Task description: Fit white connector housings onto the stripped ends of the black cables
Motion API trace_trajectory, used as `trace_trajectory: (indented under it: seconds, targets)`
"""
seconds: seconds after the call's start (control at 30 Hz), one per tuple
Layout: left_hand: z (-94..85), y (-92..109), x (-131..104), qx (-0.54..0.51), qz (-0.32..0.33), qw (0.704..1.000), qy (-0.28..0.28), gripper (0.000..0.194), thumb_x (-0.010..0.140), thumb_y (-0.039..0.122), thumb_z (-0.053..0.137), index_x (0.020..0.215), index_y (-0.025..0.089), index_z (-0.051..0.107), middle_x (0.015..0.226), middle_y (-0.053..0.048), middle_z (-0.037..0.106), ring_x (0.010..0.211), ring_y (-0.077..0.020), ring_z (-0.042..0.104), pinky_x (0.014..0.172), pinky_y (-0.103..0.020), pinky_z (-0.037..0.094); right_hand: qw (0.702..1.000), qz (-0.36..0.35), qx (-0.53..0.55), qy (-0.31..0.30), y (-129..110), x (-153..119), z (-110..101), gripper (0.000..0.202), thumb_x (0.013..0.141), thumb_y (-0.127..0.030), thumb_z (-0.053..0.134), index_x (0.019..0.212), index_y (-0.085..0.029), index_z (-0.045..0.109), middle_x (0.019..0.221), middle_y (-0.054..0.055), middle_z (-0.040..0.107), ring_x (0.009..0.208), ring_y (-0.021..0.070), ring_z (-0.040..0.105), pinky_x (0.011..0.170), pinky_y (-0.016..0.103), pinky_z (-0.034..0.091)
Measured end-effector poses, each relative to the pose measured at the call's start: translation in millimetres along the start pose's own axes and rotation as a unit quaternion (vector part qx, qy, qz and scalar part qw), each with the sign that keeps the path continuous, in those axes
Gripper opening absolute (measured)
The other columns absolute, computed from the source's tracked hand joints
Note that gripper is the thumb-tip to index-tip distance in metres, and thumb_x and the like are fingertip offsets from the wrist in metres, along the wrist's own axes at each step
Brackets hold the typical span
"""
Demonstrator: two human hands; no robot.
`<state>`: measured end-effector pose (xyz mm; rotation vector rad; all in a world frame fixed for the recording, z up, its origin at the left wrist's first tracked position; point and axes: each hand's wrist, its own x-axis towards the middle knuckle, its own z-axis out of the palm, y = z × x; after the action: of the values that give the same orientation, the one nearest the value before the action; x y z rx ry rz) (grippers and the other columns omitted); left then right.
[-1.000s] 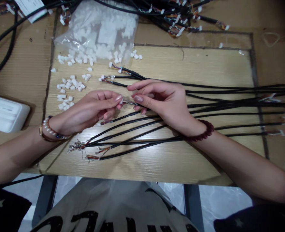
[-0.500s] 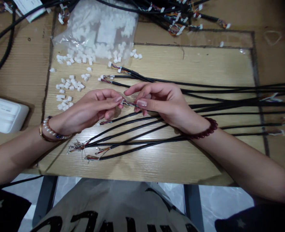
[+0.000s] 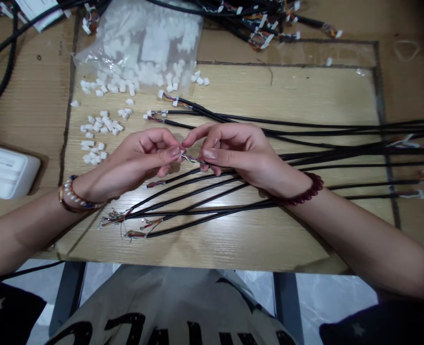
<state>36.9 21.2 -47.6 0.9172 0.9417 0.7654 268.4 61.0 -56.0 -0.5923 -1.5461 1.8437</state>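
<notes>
My left hand point(image 3: 145, 152) pinches a small white connector housing point(image 3: 182, 154) between thumb and forefinger. Thin coloured wires point(image 3: 190, 158) run from it to my right hand point(image 3: 233, 148), whose thumb and fingers are closed on the cable's end; its right forefinger reaches over to the connector. Beneath and around my hands lie several black cables point(image 3: 197, 214). Some have bare wire ends point(image 3: 114, 218) at the left; others carry white connectors point(image 3: 160, 94) at the upper left. How far the wires sit inside the housing is too small to tell.
Loose white connector housings point(image 3: 106, 123) lie in small groups left of the cables. Behind them is a clear plastic bag point(image 3: 150, 48) full of more housings. A white box-shaped device point(image 3: 8, 170) stands at the left, and a bundle of finished-looking cables point(image 3: 258, 28) lies at the back.
My right forefinger has come down to the white connector by my left fingertips. The wires between my hands tilt slightly more. The whole view has shifted a little.
</notes>
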Motion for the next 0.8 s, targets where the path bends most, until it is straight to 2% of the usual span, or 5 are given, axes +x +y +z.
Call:
trace_trajectory:
  seconds: [0.13, 0.33, 0.5, 0.67, 0.8]
  targets:
    - [1.0, 0.4, -0.1, -0.004, 0.005, 1.0, 0.005, 0.024, 0.083, 0.036, 0.088, 0.084, 0.02, 0.071, 0.059, 0.004, 0.055, 0.052, -0.0081, 0.048, 0.047, -0.017, 0.04, 1.0, -0.002, -0.01, -0.001, 0.6, -0.3, 0.0, 0.019, 0.09, -0.027, 0.081, 0.082, -0.013, 0.07, 0.116, 0.005, 0.072, 0.068, 0.0042, 0.061, 0.057, 0.017, 0.049]
    - [-1.0, -1.5, -1.3, 0.021, 0.008, 1.0, -0.001, 0.018, 0.088, 0.034, 0.085, 0.088, 0.018, 0.075, 0.066, 0.0, 0.066, 0.053, -0.0085, 0.055, 0.045, -0.016, 0.04, 0.993, -0.055, -0.107, 0.008, 6.2, 0.7, 1.0, 0.022, 0.085, -0.027, 0.086, 0.074, -0.015, 0.071, 0.1, 0.004, 0.071, 0.087, 0.0108, 0.064, 0.076, 0.023, 0.052]
    - [-0.3, -2.4, -1.3, 0.034, 0.007, 0.999, 0.004, 0.021, 0.087, 0.036, 0.085, 0.087, 0.018, 0.074, 0.068, -0.001, 0.069, 0.052, -0.0083, 0.055, 0.042, -0.015, 0.039, 0.987, -0.063, -0.145, 0.016, 8.1, 1.3, 1.6, 0.025, 0.085, -0.031, 0.085, 0.072, -0.016, 0.071, 0.097, 0.004, 0.072, 0.084, 0.012, 0.064, 0.074, 0.025, 0.051]
    - [-1.4, -3.3, -0.6, 0.057, 0.014, 0.998, 0.01, 0.023, 0.086, 0.037, 0.086, 0.087, 0.018, 0.073, 0.067, 0.0, 0.068, 0.051, -0.007, 0.054, 0.041, -0.014, 0.039, 0.987, -0.056, -0.152, 0.001, 7.4, 1.0, 1.1, 0.02, 0.086, -0.029, 0.084, 0.075, -0.016, 0.073, 0.099, 0.005, 0.072, 0.083, 0.0132, 0.065, 0.071, 0.026, 0.051]
    - [-1.4, -3.7, -0.3, 0.082, 0.033, 0.996, 0.008, 0.024, 0.087, 0.039, 0.085, 0.086, 0.018, 0.073, 0.068, -0.001, 0.069, 0.052, -0.0076, 0.055, 0.04, -0.014, 0.04, 0.988, -0.043, -0.147, 0.002, 5.6, 1.1, 1.5, 0.019, 0.085, -0.029, 0.085, 0.075, -0.016, 0.075, 0.096, 0.005, 0.073, 0.085, 0.0139, 0.065, 0.077, 0.028, 0.052]
